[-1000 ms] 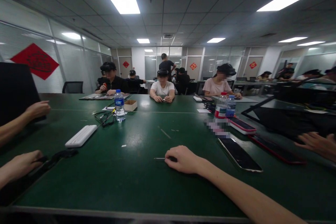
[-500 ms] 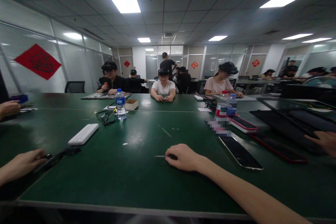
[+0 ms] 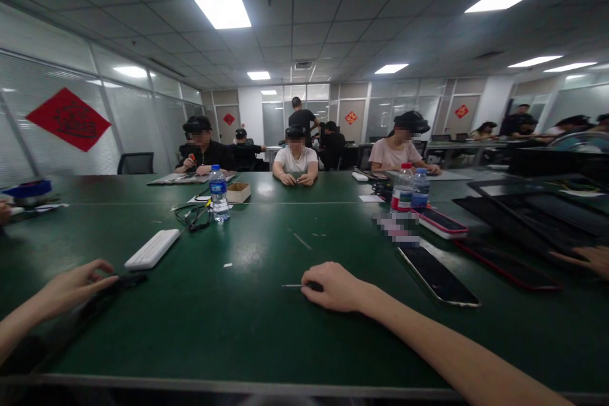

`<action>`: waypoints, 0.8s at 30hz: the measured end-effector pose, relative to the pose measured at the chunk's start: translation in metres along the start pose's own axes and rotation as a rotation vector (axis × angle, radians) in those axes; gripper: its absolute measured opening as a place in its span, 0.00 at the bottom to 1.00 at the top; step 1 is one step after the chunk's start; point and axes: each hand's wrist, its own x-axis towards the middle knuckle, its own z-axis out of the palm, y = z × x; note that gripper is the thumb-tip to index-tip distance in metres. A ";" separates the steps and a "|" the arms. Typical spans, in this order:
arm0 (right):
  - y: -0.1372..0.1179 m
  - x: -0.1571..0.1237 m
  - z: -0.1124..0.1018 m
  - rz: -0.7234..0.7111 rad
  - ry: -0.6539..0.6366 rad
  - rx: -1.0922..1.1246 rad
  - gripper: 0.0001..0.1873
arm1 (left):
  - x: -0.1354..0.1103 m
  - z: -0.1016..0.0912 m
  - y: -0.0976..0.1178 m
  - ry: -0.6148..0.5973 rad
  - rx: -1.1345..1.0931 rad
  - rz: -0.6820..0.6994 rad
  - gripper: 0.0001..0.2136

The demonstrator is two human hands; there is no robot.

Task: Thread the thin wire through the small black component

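My right hand [image 3: 335, 287] rests on the green table [image 3: 228, 330], curled shut around a thin dark tool [image 3: 299, 285] whose metal tip points left. My left hand [image 3: 71, 284] lies at the table's left side with its fingers stretched out. Its fingertips reach the end of a flat black object [image 3: 124, 281] lying on the table. The rest of that object runs back under my hand and is hard to make out.
A white oblong case [image 3: 152, 248], cables [image 3: 193, 216], a water bottle [image 3: 219, 192] and a small box [image 3: 238, 191] lie ahead left. Phones [image 3: 438, 276], bottles [image 3: 404, 190] and dark screens [image 3: 523, 209] crowd the right. A co-worker's hand [image 3: 592, 260] rests far right. Several people sit opposite.
My left hand has opened from a closed hold on the black object to stretched fingers. The co-worker's hand at far left has drawn back almost out of view. My right hand stays put.
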 end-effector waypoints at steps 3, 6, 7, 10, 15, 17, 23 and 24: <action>0.001 -0.001 0.000 0.001 0.000 -0.006 0.13 | 0.002 0.008 0.010 -0.133 -0.133 -0.011 0.29; 0.000 -0.001 -0.001 0.004 -0.016 -0.008 0.13 | 0.007 0.014 0.011 -0.117 -0.143 -0.009 0.29; -0.001 0.000 -0.001 0.004 -0.020 -0.009 0.13 | 0.009 0.015 0.010 -0.112 -0.137 -0.008 0.29; -0.003 0.000 -0.002 0.005 -0.017 -0.034 0.13 | 0.013 0.018 0.009 -0.080 -0.113 -0.008 0.29; -0.003 0.003 -0.001 0.000 -0.021 -0.028 0.13 | 0.007 0.015 0.018 -0.031 -0.037 0.034 0.25; 0.000 0.005 0.001 -0.003 -0.016 -0.008 0.14 | 0.002 0.010 0.025 -0.013 -0.006 0.064 0.24; 0.008 0.008 0.006 -0.016 -0.010 -0.014 0.14 | -0.002 0.003 0.033 0.002 0.025 0.093 0.27; 0.008 0.008 0.006 -0.015 -0.015 -0.011 0.14 | -0.001 0.003 0.032 0.008 0.031 0.086 0.27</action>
